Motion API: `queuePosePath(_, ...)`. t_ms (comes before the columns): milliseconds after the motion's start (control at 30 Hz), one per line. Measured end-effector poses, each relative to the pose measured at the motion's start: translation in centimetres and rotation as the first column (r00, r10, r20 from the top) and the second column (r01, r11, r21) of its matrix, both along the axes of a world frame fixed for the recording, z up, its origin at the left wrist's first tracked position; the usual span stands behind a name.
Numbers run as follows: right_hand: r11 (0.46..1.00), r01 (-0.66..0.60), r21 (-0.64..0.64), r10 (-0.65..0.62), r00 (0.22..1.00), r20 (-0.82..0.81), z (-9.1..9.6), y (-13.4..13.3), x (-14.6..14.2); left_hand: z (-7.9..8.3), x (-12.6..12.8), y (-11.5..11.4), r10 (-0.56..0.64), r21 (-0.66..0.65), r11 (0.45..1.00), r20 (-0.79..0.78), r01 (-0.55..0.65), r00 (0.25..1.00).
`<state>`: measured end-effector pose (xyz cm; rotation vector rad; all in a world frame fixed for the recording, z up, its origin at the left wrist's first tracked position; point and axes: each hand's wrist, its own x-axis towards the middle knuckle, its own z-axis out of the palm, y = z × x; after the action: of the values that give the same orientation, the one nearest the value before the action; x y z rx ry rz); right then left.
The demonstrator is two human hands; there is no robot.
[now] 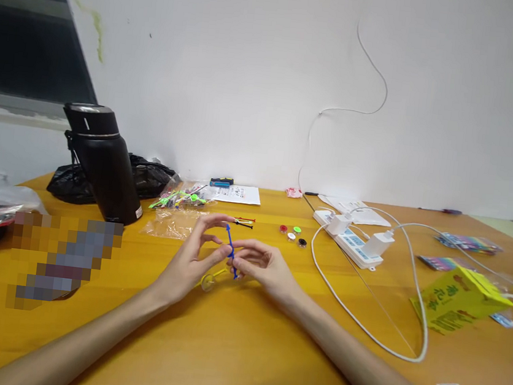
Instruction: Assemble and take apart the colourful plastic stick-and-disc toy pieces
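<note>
A thin blue plastic rod with wider ends (228, 234) stands tilted between my two hands. My left hand (193, 256) pinches it near its middle, with the index finger arched over toward its top end. The fingertips of my right hand (264, 267) close on its lower half. Just below the fingers shows a yellow piece with a round, clear wheel-like disc (208, 282); whether a hand touches it I cannot tell. Beyond my hands lie thin orange and black rods (244, 222). Several small round caps, among them a red one (283, 228) and a black one (302, 243), sit to their right.
A black flask (106, 169) stands at left by a black plastic bag (151, 177). Clear bags with green parts (184, 198) lie behind my left hand. On the right are a white power strip (352, 243), looping cables (317, 267) and a yellow box (462, 299).
</note>
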<state>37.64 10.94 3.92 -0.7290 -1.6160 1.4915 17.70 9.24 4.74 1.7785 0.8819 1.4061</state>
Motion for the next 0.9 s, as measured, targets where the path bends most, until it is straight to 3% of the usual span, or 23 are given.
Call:
queuePosePath(167,0.993,-0.029,-0.115,0.018,0.995,-0.095,0.1,0.4,0.6,-0.8,-0.2,0.6,-0.163,-0.157,0.976,-0.066,0.151,0.984)
queuePosePath(367,0.97,-0.136,-0.201,0.109,0.984,-0.141,0.8,-0.1,0.8,-0.9,0.1,0.6,-0.315,-0.211,0.921,0.09,0.327,0.945)
queuePosePath(467,0.961,-0.175,-0.214,0.137,0.974,-0.179,1.0,-0.4,0.7,-0.4,0.3,0.1,-0.353,-0.222,0.906,0.076,0.361,0.932)
queuePosePath(700,0.947,-0.177,-0.267,0.132,0.975,-0.177,0.5,-0.8,0.5,0.7,0.4,-0.8,-0.354,-0.226,0.919,-0.122,0.322,0.927)
queuePosePath(900,0.964,-0.195,-0.182,0.191,0.981,-0.039,0.7,-0.4,1.1,-0.2,-0.6,-0.4,-0.212,-0.129,0.977,-0.463,0.171,0.86)
